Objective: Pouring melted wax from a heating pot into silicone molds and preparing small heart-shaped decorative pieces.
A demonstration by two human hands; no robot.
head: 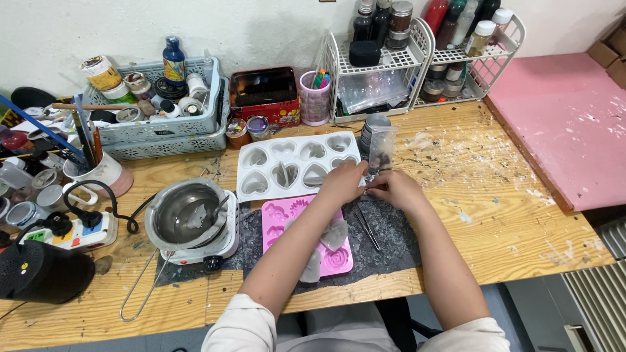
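My left hand point(342, 182) and my right hand point(396, 189) meet over a dark mat point(391, 231), both gripping the lower edge of a small clear plastic bag point(381, 148) that stands up between them. Just behind my left hand lies a white heart-shaped silicone mould point(297, 163). A pink flower-shaped mould point(280, 225) lies under my left forearm, with pale translucent pieces point(334, 234) on it. Thin metal tweezers point(368, 228) rest on the mat between my arms.
A metal melting pot point(189, 215) on a small hotplate stands to the left, beside a power strip point(72, 231) and a black device point(39, 274). Grey baskets point(160, 127), a red tin point(264, 94), a pink cup point(315, 98) and white wire racks point(391, 65) line the wall. A pink board point(567, 124) lies at right.
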